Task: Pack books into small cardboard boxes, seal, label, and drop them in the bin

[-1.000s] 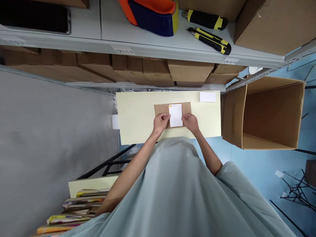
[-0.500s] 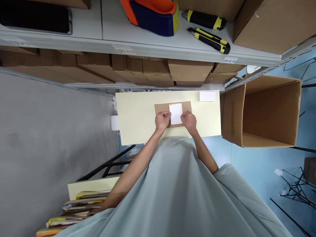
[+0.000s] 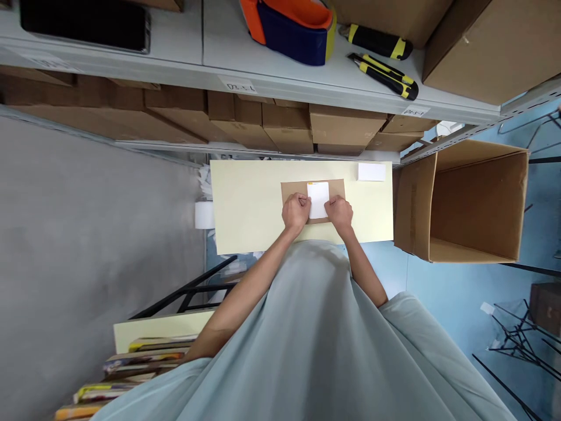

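A brown cardboard mailer point(image 3: 336, 188) lies flat on a pale yellow tabletop point(image 3: 249, 204). Over its middle is a white label point(image 3: 318, 200) with a small orange mark at its top left corner. My left hand point(image 3: 297, 211) is closed at the label's left edge, thumb and fingers pinched together. At the opposite edge, my right hand point(image 3: 339, 211) is closed too, its fingers curled by the lower right corner. Whether the label is fully stuck down cannot be made out.
A white stack of labels or paper point(image 3: 371, 172) lies at the table's back right. Beside the table stands an open cardboard box point(image 3: 412, 204). The shelf above bears two utility knives point(image 3: 385, 76), a tape dispenser point(image 3: 291, 35) and a phone point(image 3: 85, 26). Books point(image 3: 144, 368) stand lower left.
The whole view has shifted and tilted slightly. Both hands stay closed at the label's two edges, with little visible movement against the mailer.
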Tool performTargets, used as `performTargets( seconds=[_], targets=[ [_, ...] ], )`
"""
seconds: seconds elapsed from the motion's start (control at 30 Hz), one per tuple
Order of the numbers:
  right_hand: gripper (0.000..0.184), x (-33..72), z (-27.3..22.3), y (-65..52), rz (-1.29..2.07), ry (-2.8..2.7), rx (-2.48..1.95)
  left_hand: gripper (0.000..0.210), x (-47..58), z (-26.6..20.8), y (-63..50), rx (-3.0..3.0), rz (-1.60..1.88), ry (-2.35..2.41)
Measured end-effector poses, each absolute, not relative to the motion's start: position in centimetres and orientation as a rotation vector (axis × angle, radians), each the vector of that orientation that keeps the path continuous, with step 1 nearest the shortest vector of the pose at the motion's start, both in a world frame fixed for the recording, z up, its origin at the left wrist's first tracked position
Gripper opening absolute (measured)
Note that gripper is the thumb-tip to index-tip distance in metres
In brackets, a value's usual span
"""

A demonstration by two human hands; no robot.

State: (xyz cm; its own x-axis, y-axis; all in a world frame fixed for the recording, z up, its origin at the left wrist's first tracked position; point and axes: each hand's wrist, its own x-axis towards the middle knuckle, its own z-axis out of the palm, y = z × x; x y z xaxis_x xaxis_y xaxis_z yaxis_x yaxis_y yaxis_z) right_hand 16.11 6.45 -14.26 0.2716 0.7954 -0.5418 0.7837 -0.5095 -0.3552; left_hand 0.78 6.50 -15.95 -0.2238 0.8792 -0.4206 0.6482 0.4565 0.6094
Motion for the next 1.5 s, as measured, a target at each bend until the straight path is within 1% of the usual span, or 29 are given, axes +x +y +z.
performTargets(
  seconds=[0.13, 0.23, 0.3, 0.33, 0.4, 0.47, 0.57, 0.67, 1.0, 1.17, 1.37, 1.5],
  targets=[
    [0.011, 16.3, -14.0, 6.4, 1.094, -1.521, -2.503, 0.026, 0.3, -16.1, 6.2, 1.252, 0.383, 1.952],
    [0.014, 16.7, -13.9, 5.7, 1.053, -1.591, -2.43, 0.032, -0.7, -16.1, 5.3, 1.446, 0.446, 1.814],
    [0.023, 16.9, -14.0, 4.8, 0.912, -1.73, -2.292, 0.042, -1.5, -16.2, 4.5, 1.69, 0.505, 1.675],
    [0.03, 16.9, -14.2, 4.2, 0.828, -1.826, -2.192, 0.048, -1.9, -16.2, 4.1, 1.821, 0.514, 1.594],
    [0.046, 16.8, -14.9, 3.0, 0.701, -2.04, -1.983, 0.06, -2.6, -16.7, 3.3, 2.041, 0.473, 1.419],
    [0.057, 16.6, -15.8, 1.8, 0.667, -2.235, -1.828, 0.067, -3.0, -17.4, 2.8, 2.16, 0.385, 1.294],
    [0.061, 16.4, -17.2, 0.5, 0.667, -2.399, -1.762, 0.069, -3.3, -18.7, 2.3, 2.217, 0.303, 1.27],
    [0.062, 16.4, -17.9, 0.5, 0.606, -2.435, -1.792, 0.069, -3.2, -19.1, 2.6, 2.244, 0.286, 1.327],
    [0.061, 14.4, -17.5, 6.9, 0.402, -2.411, -1.988, 0.066, -2.0, -17.2, 8.2, 2.297, 0.141, 1.428],
    [0.061, 14.0, -17.7, 5.6, 0.398, -2.398, -2.013, 0.068, -2.9, -17.4, 7.0, 2.328, 0.209, 1.375],
    [0.063, 15.6, -17.9, -0.1, 0.348, -2.423, -1.999, 0.079, -6.2, -19.2, 4.5, 2.389, 0.354, 1.281],
    [0.063, 15.5, -17.8, -1.3, 0.341, -2.371, -2.094, 0.075, -6.7, -19.4, 4.4, 2.376, 0.362, 1.252]
  ],
)
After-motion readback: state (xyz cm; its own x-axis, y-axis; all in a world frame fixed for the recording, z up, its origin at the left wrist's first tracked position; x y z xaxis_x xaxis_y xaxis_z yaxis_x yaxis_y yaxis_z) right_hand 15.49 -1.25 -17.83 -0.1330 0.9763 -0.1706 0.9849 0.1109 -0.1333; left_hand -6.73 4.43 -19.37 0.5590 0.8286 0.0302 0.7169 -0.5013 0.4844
